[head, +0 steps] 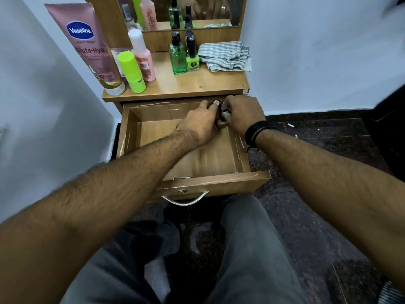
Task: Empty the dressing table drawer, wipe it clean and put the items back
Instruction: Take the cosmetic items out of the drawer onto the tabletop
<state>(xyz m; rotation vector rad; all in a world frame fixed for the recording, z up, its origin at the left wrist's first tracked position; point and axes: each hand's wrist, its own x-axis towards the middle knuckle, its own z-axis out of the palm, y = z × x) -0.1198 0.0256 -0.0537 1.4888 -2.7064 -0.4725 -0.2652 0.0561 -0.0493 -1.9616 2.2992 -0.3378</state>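
Note:
The wooden drawer (131, 132) of the dressing table stands pulled out, its floor mostly bare. Both hands reach into its far right corner. My left hand (200, 122) is closed around a small dark item with a round pinkish top (216, 102). My right hand (242, 114) is closed on small items beside it, with something pale (225, 115) showing under the fingers; what they are is hidden. On the tabletop (175, 86) stand a pink Vaseline tube (87, 47), a lime bottle (130, 72), a pink bottle (142, 55), a green bottle (177, 57) and a green nail polish (192, 55).
A striped grey cloth (225, 55) lies crumpled at the tabletop's back right. A mirror (182, 12) rises behind the bottles. White walls flank the table. Dark speckled floor (317, 216) spreads to the right. My knees in grey trousers (252, 249) are below the drawer front with its metal handle (186, 199).

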